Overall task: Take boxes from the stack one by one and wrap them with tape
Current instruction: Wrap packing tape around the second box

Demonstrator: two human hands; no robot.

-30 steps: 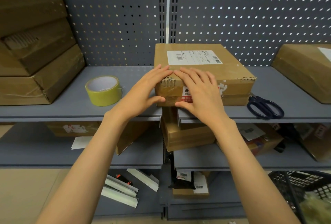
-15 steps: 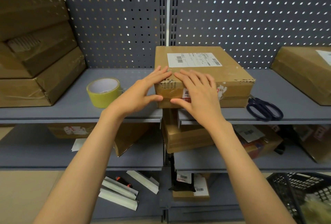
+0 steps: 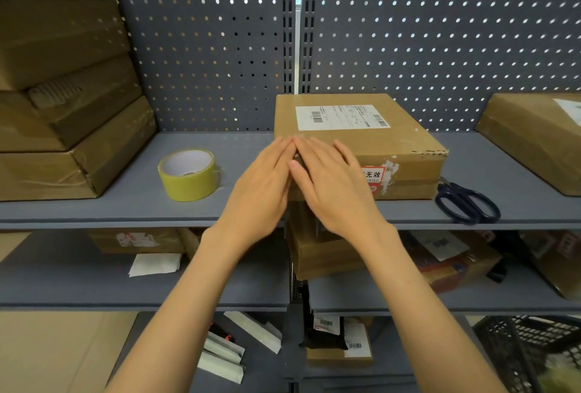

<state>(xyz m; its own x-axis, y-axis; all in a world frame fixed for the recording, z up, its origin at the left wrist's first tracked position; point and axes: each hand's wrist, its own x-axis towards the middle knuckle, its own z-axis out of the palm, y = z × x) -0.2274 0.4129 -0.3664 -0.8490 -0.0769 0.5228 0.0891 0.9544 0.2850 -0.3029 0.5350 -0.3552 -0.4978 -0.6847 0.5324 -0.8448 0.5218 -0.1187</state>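
Note:
A flat cardboard box (image 3: pixel 386 141) with a white shipping label lies on the grey shelf (image 3: pixel 94 204) in the middle of the view. My left hand (image 3: pixel 261 185) lies flat with straight fingers against the box's near left corner. My right hand (image 3: pixel 333 185) presses flat on the box's front edge and top, fingers straight, its fingertips touching those of the left hand. A roll of yellow tape (image 3: pixel 188 174) stands on the shelf just left of my hands. A stack of taped cardboard boxes (image 3: pixel 63 109) fills the far left of the shelf.
Dark-handled scissors (image 3: pixel 468 204) lie on the shelf right of the box. Another cardboard box (image 3: pixel 534 138) sits at the far right. Lower shelves hold more parcels (image 3: pixel 323 254), papers and white packets. A black plastic basket (image 3: pixel 531 355) stands at the bottom right. Perforated grey panels back the shelving.
Both hands have slid left along the box's front edge toward its near left corner, and their fingertips now meet. The box has stayed in place.

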